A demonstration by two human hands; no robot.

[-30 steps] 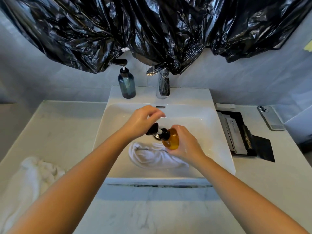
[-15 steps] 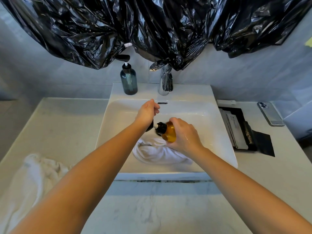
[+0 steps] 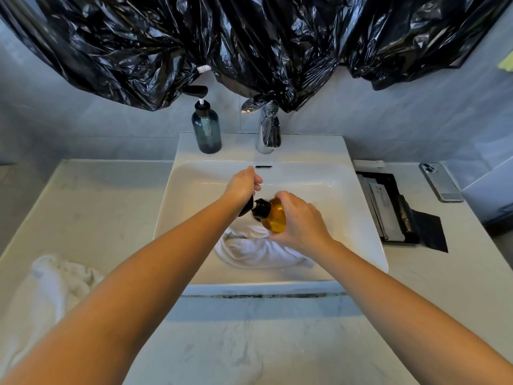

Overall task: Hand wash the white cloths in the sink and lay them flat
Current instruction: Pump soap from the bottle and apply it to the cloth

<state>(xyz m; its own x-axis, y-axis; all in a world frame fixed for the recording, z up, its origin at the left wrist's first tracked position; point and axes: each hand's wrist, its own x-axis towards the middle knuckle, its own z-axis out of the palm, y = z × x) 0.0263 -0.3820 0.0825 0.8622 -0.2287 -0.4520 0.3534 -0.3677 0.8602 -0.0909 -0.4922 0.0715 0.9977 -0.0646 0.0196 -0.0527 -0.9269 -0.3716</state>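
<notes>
Marble bench [image 3: 83,207] is seen around a white sink [image 3: 319,179], where one cloth [image 3: 255,251] lies bunched at the basin's 6 o'clock. A second cloth [image 3: 52,284] is heaped on the bench at 8 o'clock. An amber bottle [image 3: 273,215] is gripped, tilted, by the right hand [image 3: 299,220] above the cloth. Its black pump [image 3: 246,208] is clasped by the fingers of the left hand [image 3: 241,186]. Soap could be squirted onto bare basin if the nozzle is misaimed. The bottle could be dropped if the fingers are slippery.

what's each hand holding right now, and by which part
Both hold one amber bottle: the right hand grips its body, the left hand grips the black pump, over the white cloth in the sink.
</notes>
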